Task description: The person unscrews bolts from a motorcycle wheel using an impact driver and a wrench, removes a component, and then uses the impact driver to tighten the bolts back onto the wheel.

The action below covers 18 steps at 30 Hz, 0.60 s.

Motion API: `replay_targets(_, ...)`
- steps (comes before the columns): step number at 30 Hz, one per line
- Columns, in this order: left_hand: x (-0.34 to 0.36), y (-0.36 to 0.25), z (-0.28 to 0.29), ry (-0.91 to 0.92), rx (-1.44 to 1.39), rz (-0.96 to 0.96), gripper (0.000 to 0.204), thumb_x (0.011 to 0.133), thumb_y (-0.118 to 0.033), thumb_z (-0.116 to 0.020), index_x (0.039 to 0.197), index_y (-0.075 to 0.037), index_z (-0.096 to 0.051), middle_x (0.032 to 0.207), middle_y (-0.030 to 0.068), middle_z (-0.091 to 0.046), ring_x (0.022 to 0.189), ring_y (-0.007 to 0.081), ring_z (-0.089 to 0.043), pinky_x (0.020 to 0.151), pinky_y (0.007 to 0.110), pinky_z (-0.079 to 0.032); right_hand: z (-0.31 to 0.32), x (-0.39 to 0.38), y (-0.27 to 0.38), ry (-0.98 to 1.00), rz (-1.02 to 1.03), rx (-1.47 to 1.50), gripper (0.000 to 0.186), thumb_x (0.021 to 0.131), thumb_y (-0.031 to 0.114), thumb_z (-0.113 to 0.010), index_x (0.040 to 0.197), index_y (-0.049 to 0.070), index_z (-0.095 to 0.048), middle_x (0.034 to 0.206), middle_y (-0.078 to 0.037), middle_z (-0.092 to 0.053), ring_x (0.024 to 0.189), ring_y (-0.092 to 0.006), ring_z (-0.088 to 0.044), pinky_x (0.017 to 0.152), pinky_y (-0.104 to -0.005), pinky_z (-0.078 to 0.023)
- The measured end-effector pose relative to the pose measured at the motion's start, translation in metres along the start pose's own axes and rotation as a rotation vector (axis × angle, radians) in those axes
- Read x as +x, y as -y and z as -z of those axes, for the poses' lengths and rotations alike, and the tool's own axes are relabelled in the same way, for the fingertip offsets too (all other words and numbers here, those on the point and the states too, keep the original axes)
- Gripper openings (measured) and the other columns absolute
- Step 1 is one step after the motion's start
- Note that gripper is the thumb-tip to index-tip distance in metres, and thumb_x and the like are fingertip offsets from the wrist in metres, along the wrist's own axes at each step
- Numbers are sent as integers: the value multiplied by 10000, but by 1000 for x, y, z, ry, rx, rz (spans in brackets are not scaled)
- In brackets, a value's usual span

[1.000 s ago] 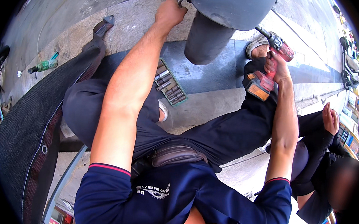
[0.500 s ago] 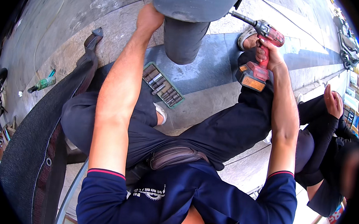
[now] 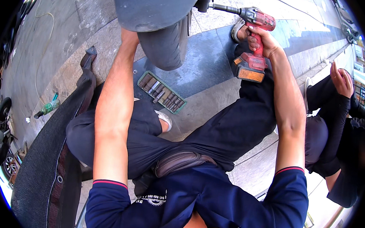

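Observation:
My right hand (image 3: 264,40) is wrapped round the grip of a red cordless impact wrench (image 3: 261,20), which has a battery pack at its base. From the wrench a long dark socket extension (image 3: 227,8) points left, its end at a dark metal part (image 3: 202,3) beside a vehicle wheel. A grey mudguard (image 3: 151,9) covers the top of the black tyre (image 3: 163,47). My left hand (image 3: 130,36) reaches up against the mudguard's left underside. Its fingers are hidden behind the mudguard, so their grip does not show.
On the floor between my feet lies a green case (image 3: 162,91) of sockets. A green air tool (image 3: 48,108) with a hose lies at the left, past a black mesh cover (image 3: 44,156). Another person's hand (image 3: 342,80) and legs are close at the right.
The mudguard and tyre have swung left, and my left hand has moved left with them. My right hand and the wrench have shifted slightly left and up.

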<state>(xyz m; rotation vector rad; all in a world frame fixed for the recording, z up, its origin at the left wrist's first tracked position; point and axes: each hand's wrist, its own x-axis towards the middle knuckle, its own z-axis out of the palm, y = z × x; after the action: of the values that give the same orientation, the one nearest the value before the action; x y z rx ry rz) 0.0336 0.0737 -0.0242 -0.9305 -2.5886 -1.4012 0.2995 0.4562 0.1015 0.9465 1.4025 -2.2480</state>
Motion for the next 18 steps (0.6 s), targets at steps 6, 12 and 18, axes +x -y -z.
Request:
replay_targets(6,-3,45,-10,-40,-19,-207,369,924,-288,-645,1220,-73,-692,1245,128,-694,1166,303,-631,989,419,-479,-1,1,0,28,18,-16,270,961,305,-676,886,65,-578,651,11,-562,437,-39,-432,438,-205,-389)
replay_targets(12,-6,53,-14,11,-4,-207,416,929,-268,-663,1297,-77,-639,1316,124,-645,1219,292,-590,1042,424,-443,0,0,-2,10,28,12,241,953,292,-692,910,87,-573,655,7,-560,436,-39,-424,426,-207,-387)
replay_targets(18,-5,58,-8,87,-5,-182,494,929,-250,-690,1381,-84,-580,1393,122,-589,1276,281,-549,1094,431,-407,-3,0,1,4,18,-3,242,950,287,-695,902,81,-577,652,7,-562,437,-39,-431,432,-205,-392)
